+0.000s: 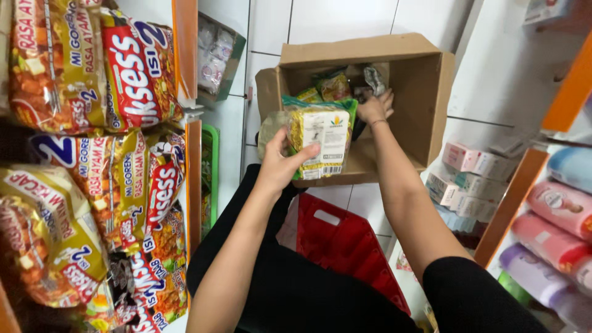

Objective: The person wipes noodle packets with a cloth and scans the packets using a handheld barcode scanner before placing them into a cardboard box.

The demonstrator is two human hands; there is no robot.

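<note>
The left hand held a stack of yellow-and-green noodle packets just in front of the open cardboard box, its fingers clenched around the stack's near side, thumb across the pale printed back of the front packet. The stack stood roughly upright, its long axis running up and down, and it lay between the person and the box's near wall. The right hand reached deeper, over the stack and into the box, palm down on the loose packets lying at the bottom; whether those fingers were gripping one or only resting on them could not be told. So the remaining packets lay straight ahead of and below the right hand, which was the nearer of the two.

On the left, shelves carried plump multi-packs of noodles in red, yellow and brown, hemmed by orange shelf edges. On the right stood rows of pastel boxes and soft pink and lilac pouches. A red plastic basket sat on the white tiled floor below the box.
</note>
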